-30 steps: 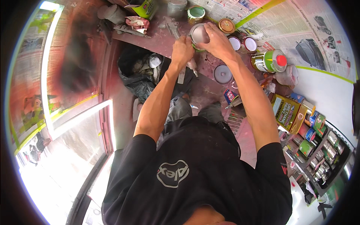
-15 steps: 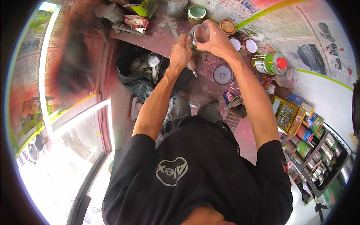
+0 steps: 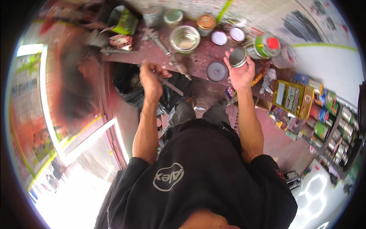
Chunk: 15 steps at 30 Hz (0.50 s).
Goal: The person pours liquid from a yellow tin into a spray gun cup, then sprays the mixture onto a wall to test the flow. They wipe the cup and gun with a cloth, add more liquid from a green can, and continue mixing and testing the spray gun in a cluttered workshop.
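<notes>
My left hand (image 3: 151,79) is closed around a flat grey stick (image 3: 173,87), which points down and to the right over a black plastic bag (image 3: 127,91). To the right, my right hand (image 3: 242,74) is palm up, with thumb and fingers around a small open metal can (image 3: 238,57) tilted so that its grey inside shows. On the bench between and beyond the hands stands a shiny metal bowl (image 3: 185,39) with some pale liquid in it. A round grey lid (image 3: 217,71) lies on the bench just left of my right hand.
Behind the bowl are a copper-lidded can (image 3: 206,23) and a green-topped can (image 3: 173,17). Two white-faced round lids (image 3: 219,37) lie nearby. A spray gun (image 3: 180,65) rests at the bench's front edge. A red-capped can (image 3: 267,45) and a yellow tin (image 3: 288,98) stand at right.
My hands have come apart from over the bench. The right moved right and nearer with the can; the left moved left and nearer with the stick. The bowl now shows uncovered.
</notes>
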Each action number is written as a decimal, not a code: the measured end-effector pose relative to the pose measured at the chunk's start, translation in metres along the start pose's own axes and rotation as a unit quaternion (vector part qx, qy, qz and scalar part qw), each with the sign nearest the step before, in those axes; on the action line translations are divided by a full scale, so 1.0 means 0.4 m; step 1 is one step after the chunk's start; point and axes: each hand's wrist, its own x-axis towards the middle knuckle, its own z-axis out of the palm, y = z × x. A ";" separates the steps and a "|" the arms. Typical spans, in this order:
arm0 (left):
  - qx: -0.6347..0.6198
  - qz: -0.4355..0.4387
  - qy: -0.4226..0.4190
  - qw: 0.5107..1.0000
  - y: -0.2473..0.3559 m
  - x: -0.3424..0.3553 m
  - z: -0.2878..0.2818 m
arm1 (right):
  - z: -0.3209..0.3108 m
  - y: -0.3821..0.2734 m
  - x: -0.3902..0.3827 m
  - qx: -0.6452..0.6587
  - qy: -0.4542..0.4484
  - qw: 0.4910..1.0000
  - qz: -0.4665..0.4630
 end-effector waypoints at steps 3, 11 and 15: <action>0.030 0.047 0.018 0.998 0.023 -0.037 -0.034 | -0.117 -0.027 0.021 0.048 0.018 0.999 0.014; 0.107 0.045 0.011 0.993 0.076 -0.072 -0.083 | -0.197 -0.019 0.049 -0.112 0.315 0.942 0.025; -0.011 0.022 -0.022 0.999 0.074 -0.102 -0.103 | -0.034 0.023 -0.080 -0.505 0.188 0.827 -0.161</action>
